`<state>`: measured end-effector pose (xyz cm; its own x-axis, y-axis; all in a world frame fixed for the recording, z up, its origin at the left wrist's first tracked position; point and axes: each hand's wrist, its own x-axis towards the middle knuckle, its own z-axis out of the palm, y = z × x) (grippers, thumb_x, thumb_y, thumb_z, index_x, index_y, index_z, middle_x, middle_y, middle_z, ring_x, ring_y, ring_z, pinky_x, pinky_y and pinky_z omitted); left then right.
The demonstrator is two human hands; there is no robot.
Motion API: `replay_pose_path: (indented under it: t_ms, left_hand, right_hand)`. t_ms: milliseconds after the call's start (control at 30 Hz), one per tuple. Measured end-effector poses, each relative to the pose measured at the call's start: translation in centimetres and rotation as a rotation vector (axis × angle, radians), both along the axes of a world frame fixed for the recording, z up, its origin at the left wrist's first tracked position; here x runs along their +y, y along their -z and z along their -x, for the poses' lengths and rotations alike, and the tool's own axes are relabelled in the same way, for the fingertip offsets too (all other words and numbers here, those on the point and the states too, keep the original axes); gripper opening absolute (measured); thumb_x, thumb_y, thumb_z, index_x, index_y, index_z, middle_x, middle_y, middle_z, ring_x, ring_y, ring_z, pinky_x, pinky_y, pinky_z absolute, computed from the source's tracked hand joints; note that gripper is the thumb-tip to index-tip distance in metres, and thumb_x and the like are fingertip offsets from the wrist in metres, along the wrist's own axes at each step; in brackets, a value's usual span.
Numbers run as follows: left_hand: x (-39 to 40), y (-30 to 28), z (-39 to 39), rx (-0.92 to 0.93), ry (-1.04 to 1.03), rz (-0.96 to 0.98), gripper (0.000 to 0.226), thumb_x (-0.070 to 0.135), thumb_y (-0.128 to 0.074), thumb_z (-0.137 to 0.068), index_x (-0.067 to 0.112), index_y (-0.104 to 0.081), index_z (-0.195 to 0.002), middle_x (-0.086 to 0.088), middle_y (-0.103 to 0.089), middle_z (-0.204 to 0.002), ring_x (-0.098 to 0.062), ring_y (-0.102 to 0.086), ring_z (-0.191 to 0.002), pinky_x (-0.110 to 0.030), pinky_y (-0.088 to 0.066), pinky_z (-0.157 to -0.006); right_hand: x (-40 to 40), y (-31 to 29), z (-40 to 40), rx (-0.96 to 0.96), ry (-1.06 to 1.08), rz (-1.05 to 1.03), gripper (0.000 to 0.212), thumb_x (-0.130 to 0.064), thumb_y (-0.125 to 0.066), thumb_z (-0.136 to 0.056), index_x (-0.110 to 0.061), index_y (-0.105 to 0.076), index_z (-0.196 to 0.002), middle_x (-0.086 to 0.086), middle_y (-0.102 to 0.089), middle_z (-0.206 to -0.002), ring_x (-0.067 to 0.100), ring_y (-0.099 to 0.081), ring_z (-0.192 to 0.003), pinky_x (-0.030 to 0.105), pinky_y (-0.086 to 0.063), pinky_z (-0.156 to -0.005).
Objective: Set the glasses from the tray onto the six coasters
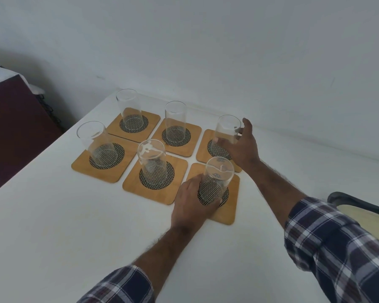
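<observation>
Six wooden coasters with dark woven centres lie in two rows of three on the white table (53, 215). A clear glass stands on each. My left hand (189, 203) is wrapped around the lower part of the front right glass (217, 178), which rests on its coaster (227, 212). My right hand (242, 145) holds the back right glass (227, 130) on its coaster (204, 149). The other glasses stand free: back left (128, 108), back middle (175, 121), front left (95, 143), front middle (152, 161).
A tray (363, 209) with a dark rim shows at the right edge, behind my right sleeve. A dark cabinet (13, 127) stands left of the table. A pale wall runs along the table's far edge.
</observation>
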<state>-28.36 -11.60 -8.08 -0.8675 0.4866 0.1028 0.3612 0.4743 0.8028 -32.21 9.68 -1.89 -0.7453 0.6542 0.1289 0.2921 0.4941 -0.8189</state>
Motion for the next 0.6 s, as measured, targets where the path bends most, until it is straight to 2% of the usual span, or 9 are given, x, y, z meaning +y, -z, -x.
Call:
replay_pose_path:
  t_ms: [133, 267, 467, 600]
  left_hand:
    - [0.0, -0.2, 0.0, -0.006, -0.008, -0.006, 0.083, 0.057, -0.074, -0.072, 0.023, -0.046, -0.143, 0.005, -0.056, -0.136, -0.011, -0.044, -0.125, -0.022, -0.034, -0.101]
    - [0.1, -0.4, -0.1, -0.015, 0.003, 0.019, 0.084, 0.057, -0.075, -0.071, 0.024, -0.046, -0.142, 0.005, -0.056, -0.134, -0.013, -0.045, -0.125, -0.022, -0.033, -0.100]
    - [0.0, -1.0, 0.1, -0.036, 0.046, 0.037, 0.085, 0.049, -0.080, -0.067, 0.017, -0.048, -0.139, -0.001, -0.057, -0.127, -0.022, -0.049, -0.121, -0.041, -0.045, -0.102]
    - [-0.8, -1.7, 0.3, -0.056, 0.104, 0.058, 0.105, 0.045, -0.086, -0.063, 0.016, -0.036, -0.150, -0.001, -0.050, -0.141, -0.022, -0.043, -0.132, -0.044, -0.041, -0.110]
  right_hand:
    - [-1.1, 0.3, -3.7, 0.013, 0.094, 0.077, 0.100, -0.066, -0.065, -0.073, -0.019, -0.020, -0.149, 0.008, -0.049, -0.141, 0.022, -0.047, -0.128, 0.033, -0.038, -0.096]
    - [-2.4, 0.5, -9.0, 0.004, 0.136, 0.087, 0.095, -0.070, -0.060, -0.073, -0.021, -0.026, -0.147, 0.006, -0.049, -0.142, 0.017, -0.044, -0.131, 0.029, -0.036, -0.098]
    - [-3.3, -0.7, -14.8, -0.006, 0.183, 0.042, 0.083, -0.062, -0.064, -0.078, -0.024, -0.031, -0.145, 0.001, -0.049, -0.142, 0.014, -0.044, -0.131, 0.029, -0.035, -0.101]
    - [-3.5, -1.9, -17.2, -0.007, 0.194, 0.019, 0.082, -0.064, -0.061, -0.078, -0.028, -0.029, -0.145, -0.002, -0.046, -0.144, 0.016, -0.042, -0.132, 0.031, -0.035, -0.102]
